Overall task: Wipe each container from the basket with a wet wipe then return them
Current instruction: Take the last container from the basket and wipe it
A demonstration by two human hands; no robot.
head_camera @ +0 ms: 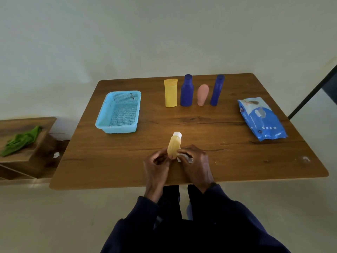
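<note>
A small yellow bottle with a white cap [174, 145] is held above the near edge of the table, cap pointing away from me. My left hand [157, 168] grips its lower end. My right hand [194, 164] holds a crumpled white wet wipe [184, 157] against the bottle's right side. The light blue perforated basket [102, 123] sits empty at the left of the table. Standing in a row at the back are a yellow tube [170, 92], a wide blue bottle [186, 91], a pink bottle [202, 94] and a slim blue bottle [217, 90].
A blue pack of wet wipes [262, 118] lies at the right of the wooden table [228, 157]. A low wooden shelf [23, 154] with a green cloth [21, 139] stands to the left. A dark bar [310, 95] slants past the table's right corner.
</note>
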